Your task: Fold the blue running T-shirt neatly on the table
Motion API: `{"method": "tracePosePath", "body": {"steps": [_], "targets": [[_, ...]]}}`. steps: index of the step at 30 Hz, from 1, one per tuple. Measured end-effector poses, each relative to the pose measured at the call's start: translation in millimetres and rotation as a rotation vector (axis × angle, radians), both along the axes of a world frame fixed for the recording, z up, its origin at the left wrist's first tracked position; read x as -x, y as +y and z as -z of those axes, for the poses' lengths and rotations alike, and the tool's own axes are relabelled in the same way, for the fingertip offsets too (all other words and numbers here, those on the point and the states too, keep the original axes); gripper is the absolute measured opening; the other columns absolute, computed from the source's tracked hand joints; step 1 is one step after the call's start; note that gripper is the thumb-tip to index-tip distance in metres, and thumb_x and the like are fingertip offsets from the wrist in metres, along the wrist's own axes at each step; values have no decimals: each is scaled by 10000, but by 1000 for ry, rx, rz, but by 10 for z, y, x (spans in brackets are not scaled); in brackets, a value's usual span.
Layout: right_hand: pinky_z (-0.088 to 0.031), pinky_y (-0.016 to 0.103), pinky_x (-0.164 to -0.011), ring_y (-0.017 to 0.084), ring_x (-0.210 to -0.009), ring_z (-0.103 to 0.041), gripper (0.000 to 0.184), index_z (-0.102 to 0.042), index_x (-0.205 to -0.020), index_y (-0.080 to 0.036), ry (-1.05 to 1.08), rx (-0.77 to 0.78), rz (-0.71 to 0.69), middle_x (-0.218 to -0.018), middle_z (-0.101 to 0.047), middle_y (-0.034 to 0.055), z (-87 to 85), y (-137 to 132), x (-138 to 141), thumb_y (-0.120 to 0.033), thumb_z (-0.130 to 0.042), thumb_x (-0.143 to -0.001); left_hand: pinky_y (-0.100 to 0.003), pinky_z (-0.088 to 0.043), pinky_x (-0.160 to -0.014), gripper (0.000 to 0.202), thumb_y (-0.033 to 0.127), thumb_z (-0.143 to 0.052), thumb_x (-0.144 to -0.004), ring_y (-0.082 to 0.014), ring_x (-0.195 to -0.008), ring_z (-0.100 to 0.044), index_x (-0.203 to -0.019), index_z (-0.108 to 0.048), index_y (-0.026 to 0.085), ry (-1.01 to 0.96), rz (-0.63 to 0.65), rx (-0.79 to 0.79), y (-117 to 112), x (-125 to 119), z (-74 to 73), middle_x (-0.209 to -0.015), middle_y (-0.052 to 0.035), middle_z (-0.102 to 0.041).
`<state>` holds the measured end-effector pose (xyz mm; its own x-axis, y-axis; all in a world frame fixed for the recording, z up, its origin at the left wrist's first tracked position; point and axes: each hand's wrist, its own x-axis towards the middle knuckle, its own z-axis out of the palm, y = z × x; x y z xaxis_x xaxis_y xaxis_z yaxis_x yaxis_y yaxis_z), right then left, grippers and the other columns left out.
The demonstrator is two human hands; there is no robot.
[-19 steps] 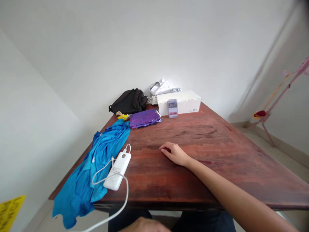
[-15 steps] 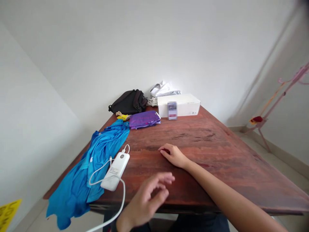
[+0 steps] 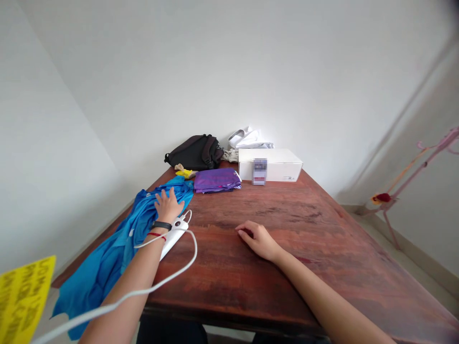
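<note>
Silky cloth garment (image 3: pixel 107 267), smooth plastic power bank (image 3: pixel 173 241), glossy wooden table (image 3: pixel 215 282)

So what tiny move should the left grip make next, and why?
Perhaps gently close the left grip on the crumpled, bright blue fabric: it's spread open over that fabric, apparently holding nothing, though I can't tell whether they touch.

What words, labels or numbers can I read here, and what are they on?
None reads clearly enough to quote.
Yellow label: dark lettering, tilted, cut off, unclear.
Small box: pixelated, unreadable.
White box: corner print too small.
White power bank: no readable text.
</note>
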<state>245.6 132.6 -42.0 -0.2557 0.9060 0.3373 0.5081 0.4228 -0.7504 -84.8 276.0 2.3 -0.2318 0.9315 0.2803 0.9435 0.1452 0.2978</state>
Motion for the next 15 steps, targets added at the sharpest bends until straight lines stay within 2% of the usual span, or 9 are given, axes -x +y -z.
{"method": "tracePosePath", "body": {"steps": [3,5,7,9,10,12,14,15], "targets": [[-527,359,-867,239,-959,-701,201,-732,-1029,-210,-8,6,4,-1022,-756,75,6,2,4,-268,-552,-958,-671,-211,-1142,925,466,-658,-878,-529,-1506,-80,-1592,-196,102,7,-95,133,115,114,6,-1648,-305,-128],[-527,363,-863,242,-955,-700,207,-732,-1033,-211,-16,7,4,-1022,-755,77,4,1,6,-278,-551,-959,-699,-212,-1121,998,501,-658,-876,-535,-1501,-93,-1606,-115,90,-17,-122,163,201,178,9,-1646,-323,-90],[-528,362,-853,242,-948,-698,211,-732,-1037,-212,-19,6,3,-1018,-754,77,-3,-4,7,-285,-548,-961,-735,-228,-1084,1087,513,-699,-851,-551,-1479,-157,-1604,-60,58,-44,-152,190,294,251,-4,-1625,-365,-97],[-527,358,-853,239,-948,-699,213,-732,-1036,-212,-13,3,3,-1014,-754,76,-13,-13,7,-285,-545,-964,-757,-257,-1055,1116,509,-752,-817,-553,-1444,-248,-1593,-101,40,-70,-179,225,391,345,-43,-1592,-383,-187],[-526,355,-856,237,-948,-699,213,-732,-1036,-211,-9,1,4,-1012,-754,75,-18,-18,8,-283,-544,-965,-749,-278,-1059,1047,500,-753,-827,-526,-1428,-302,-1584,-176,65,-79,-186,239,438,400,-69,-1580,-349,-258],[-524,349,-858,232,-947,-699,211,-731,-1037,-209,-7,-2,4,-1010,-753,73,-24,-26,7,-277,-544,-966,-687,-356,-1074,765,455,-708,-893,-425,-1374,-430,-1511,-383,142,-87,-159,248,522,517,-120,-1527,-230,-415],[-522,345,-854,229,-943,-697,209,-732,-1037,-208,-10,-3,-1,-1007,-751,70,-25,-29,6,-272,-546,-966,-580,-464,-1038,488,388,-647,-957,-313,-1259,-553,-1384,-534,179,-86,-36,210,580,617,-152,-1427,-137,-531],[-522,344,-852,228,-942,-697,208,-732,-1036,-208,-10,-3,-3,-1006,-751,69,-24,-29,4,-269,-546,-965,-535,-504,-1000,422,361,-635,-971,-277,-1197,-593,-1342,-564,172,-84,55,173,596,651,-158,-1380,-121,-565]]}}
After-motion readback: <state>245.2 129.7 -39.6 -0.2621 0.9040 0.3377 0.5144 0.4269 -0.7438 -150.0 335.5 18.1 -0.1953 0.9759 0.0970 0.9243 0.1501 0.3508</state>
